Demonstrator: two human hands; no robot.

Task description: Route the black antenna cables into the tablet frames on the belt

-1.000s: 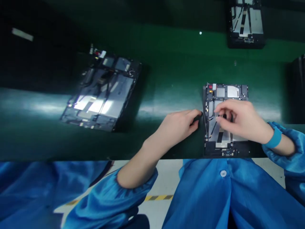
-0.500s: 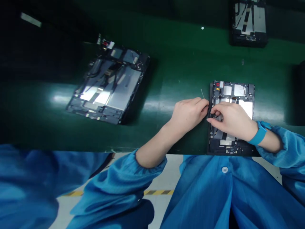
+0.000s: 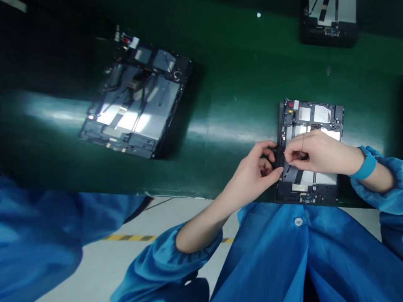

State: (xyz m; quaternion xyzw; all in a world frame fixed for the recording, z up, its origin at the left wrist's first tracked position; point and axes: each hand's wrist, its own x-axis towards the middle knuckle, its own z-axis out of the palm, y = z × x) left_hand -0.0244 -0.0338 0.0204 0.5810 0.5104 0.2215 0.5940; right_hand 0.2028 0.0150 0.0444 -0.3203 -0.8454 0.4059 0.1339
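Note:
An opened tablet chassis (image 3: pixel 315 115) lies on the green belt in front of me, its boards and silver shields facing up. My left hand (image 3: pixel 256 172) curls round its left edge, thumb and fingers closed on the frame. My right hand (image 3: pixel 317 153) rests over the middle of the chassis with its fingertips pinched on a thin dark wire (image 3: pixel 302 140) near the left side. A blue wristband (image 3: pixel 365 165) sits on my right wrist.
A second opened tablet (image 3: pixel 138 100) lies tilted on the belt at the left. A third one (image 3: pixel 329 21) sits at the far upper right. The green belt (image 3: pixel 226 96) ends at a near edge, with pale floor and a yellow-black stripe (image 3: pixel 132 238) below.
My left hand dropped lower along the chassis's left edge and closed on it. My right hand shifted right over the middle, still pinching. The view tilted slightly.

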